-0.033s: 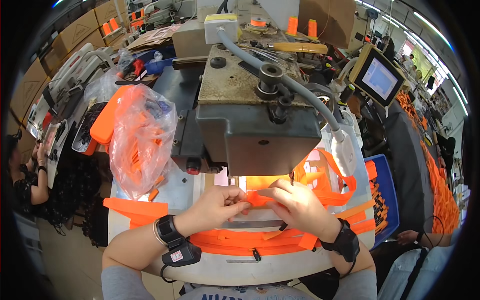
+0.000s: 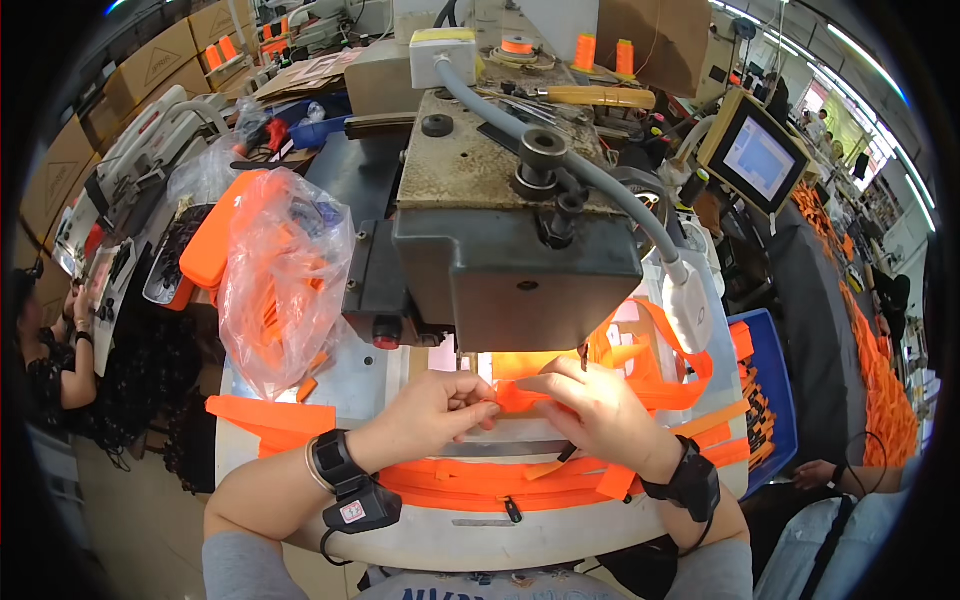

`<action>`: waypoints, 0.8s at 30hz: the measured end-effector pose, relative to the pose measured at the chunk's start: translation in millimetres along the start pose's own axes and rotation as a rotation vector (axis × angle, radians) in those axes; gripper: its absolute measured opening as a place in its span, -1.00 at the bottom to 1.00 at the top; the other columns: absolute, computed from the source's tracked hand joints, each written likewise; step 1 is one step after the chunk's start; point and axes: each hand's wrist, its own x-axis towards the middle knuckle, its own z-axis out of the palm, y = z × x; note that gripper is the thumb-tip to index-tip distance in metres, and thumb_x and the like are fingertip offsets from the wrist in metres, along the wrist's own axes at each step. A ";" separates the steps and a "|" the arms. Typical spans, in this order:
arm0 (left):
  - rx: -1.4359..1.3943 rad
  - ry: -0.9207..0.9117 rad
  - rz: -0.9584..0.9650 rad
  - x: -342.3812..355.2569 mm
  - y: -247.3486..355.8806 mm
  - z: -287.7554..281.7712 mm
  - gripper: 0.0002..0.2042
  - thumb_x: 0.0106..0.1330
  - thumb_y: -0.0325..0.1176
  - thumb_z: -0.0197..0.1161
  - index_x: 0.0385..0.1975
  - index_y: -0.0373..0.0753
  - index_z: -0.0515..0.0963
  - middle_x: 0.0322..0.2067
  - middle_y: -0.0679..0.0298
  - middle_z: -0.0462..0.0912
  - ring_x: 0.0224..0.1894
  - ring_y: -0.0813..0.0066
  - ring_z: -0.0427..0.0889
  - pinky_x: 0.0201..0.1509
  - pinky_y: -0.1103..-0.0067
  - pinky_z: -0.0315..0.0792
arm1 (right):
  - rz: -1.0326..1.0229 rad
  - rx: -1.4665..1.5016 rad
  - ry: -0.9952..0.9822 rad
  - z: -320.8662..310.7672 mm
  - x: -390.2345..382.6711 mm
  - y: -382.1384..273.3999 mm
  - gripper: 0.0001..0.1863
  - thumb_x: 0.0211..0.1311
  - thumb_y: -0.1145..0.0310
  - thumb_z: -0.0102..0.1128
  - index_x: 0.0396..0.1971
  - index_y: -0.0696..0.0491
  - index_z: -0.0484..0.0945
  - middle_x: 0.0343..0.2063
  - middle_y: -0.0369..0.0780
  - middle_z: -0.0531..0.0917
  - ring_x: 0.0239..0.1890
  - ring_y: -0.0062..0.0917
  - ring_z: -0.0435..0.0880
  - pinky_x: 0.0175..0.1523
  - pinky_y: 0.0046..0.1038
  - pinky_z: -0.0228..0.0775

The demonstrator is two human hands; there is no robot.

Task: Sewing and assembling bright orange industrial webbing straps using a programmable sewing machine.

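Observation:
Below the dark head of a sewing machine (image 2: 525, 285), both my hands meet at a small orange fabric piece (image 2: 513, 396). My left hand (image 2: 432, 408) is closed, thumb and fingertips pinched together at the piece's left edge. From the other side my right hand (image 2: 595, 410) has its bent fingers closed on the fabric's right part; its thumb is partly hidden. Just beyond the fingers, brightly lit orange fabric and pale pink patches lie under the machine. An orange strap (image 2: 690, 385) loops up to the right. Along the near table edge runs an orange zipper strip (image 2: 450, 487) with a black pull.
To the left lies a clear plastic bag (image 2: 285, 290) of orange pieces beside an orange case (image 2: 215, 235). A blue bin (image 2: 780, 375) of orange and black parts stands right. A grey cable (image 2: 590, 175) arches over the machine; a screen (image 2: 760, 155) is behind. Other people sit left and right.

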 end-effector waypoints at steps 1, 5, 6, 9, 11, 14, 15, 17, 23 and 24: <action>-0.024 0.022 -0.009 0.0 -0.2 -0.5 -0.84 0.35 -0.37 0.14 -0.32 -0.36 0.51 -0.49 0.37 0.59 -0.49 0.73 0.49 -0.46 0.72 0.41 | 0.024 0.045 -0.035 -1.1 -0.5 2.7 -0.62 0.02 0.53 0.25 -0.07 0.07 0.52 -0.35 -0.16 0.54 -0.30 -0.32 0.56 -0.18 -0.38 0.42; -0.012 0.115 0.172 1.2 -13.8 -2.9 -0.83 0.33 -0.36 0.15 -0.26 -0.34 0.57 -0.57 0.37 0.54 -0.51 0.71 0.47 -0.45 0.67 0.38 | 0.081 0.101 -0.008 -5.3 1.0 4.2 -0.65 -0.02 0.56 0.22 -0.14 0.10 0.53 -0.33 -0.16 0.52 -0.28 -0.28 0.56 -0.19 -0.34 0.44; -0.013 0.110 0.172 2.0 -10.2 -3.5 -0.83 0.33 -0.36 0.15 -0.26 -0.34 0.57 -0.57 0.37 0.54 -0.51 0.71 0.47 -0.45 0.67 0.38 | 0.087 0.072 -0.001 -4.6 1.3 9.2 -0.65 -0.02 0.56 0.22 -0.14 0.11 0.52 -0.31 -0.15 0.52 -0.27 -0.27 0.56 -0.18 -0.34 0.44; 0.344 0.223 0.149 2.6 0.9 -4.7 -0.84 0.30 -0.36 0.17 -0.31 -0.34 0.59 -0.56 0.26 0.55 -0.54 0.58 0.51 -0.44 0.60 0.39 | 0.120 0.032 -0.006 -5.6 6.0 12.6 -0.64 -0.01 0.53 0.23 -0.12 0.13 0.52 -0.26 -0.12 0.53 -0.22 -0.23 0.57 -0.14 -0.33 0.45; 0.508 0.323 0.264 2.3 0.7 -5.8 -0.84 0.28 -0.36 0.18 -0.33 -0.32 0.60 -0.52 0.14 0.56 -0.53 0.35 0.54 -0.42 0.51 0.41 | 0.064 0.005 -0.004 -7.6 12.3 14.0 -0.67 0.00 0.49 0.25 -0.16 0.16 0.52 -0.26 -0.11 0.54 -0.21 -0.22 0.57 -0.12 -0.31 0.45; 0.642 0.395 0.366 1.2 2.0 -7.2 -0.86 0.26 -0.38 0.18 -0.33 -0.31 0.60 -0.48 0.10 0.60 -0.48 0.17 0.57 -0.40 0.43 0.43 | 0.136 0.053 -0.074 -6.7 18.7 21.6 -0.70 0.02 0.44 0.26 -0.20 0.18 0.52 -0.30 -0.07 0.56 -0.21 -0.19 0.57 -0.11 -0.29 0.44; 0.640 0.391 0.363 1.3 0.7 -8.7 -0.86 0.26 -0.38 0.18 -0.33 -0.31 0.60 -0.48 0.10 0.60 -0.48 0.17 0.57 -0.40 0.43 0.43 | 0.140 0.055 -0.077 -3.5 20.5 23.5 -0.70 0.02 0.44 0.26 -0.20 0.18 0.52 -0.30 -0.07 0.56 -0.21 -0.19 0.57 -0.11 -0.29 0.44; 0.781 0.428 0.487 1.8 -2.8 -11.4 -0.87 0.24 -0.38 0.18 -0.33 -0.29 0.59 -0.46 0.11 0.61 -0.45 0.12 0.58 -0.39 0.37 0.43 | 0.222 0.057 -0.027 4.0 22.9 27.0 -0.73 0.04 0.41 0.29 -0.29 0.23 0.52 -0.37 -0.03 0.56 -0.24 -0.15 0.56 -0.12 -0.28 0.43; 0.891 0.474 0.531 4.1 -6.0 -12.8 -0.89 0.23 -0.37 0.18 -0.37 -0.26 0.57 -0.52 0.16 0.59 -0.48 0.15 0.58 -0.43 0.37 0.42 | 0.345 0.248 -0.041 6.1 27.5 25.5 -0.75 0.04 0.40 0.30 -0.30 0.22 0.56 -0.39 0.02 0.57 -0.29 -0.07 0.55 -0.16 -0.27 0.42; 0.886 0.472 0.525 4.7 -6.8 -13.4 -0.89 0.23 -0.37 0.18 -0.37 -0.26 0.57 -0.52 0.16 0.59 -0.48 0.15 0.58 -0.43 0.37 0.42 | 0.324 0.223 -0.042 7.1 26.8 28.2 -0.74 0.04 0.42 0.29 -0.25 0.17 0.58 -0.37 0.02 0.58 -0.28 -0.07 0.55 -0.16 -0.27 0.42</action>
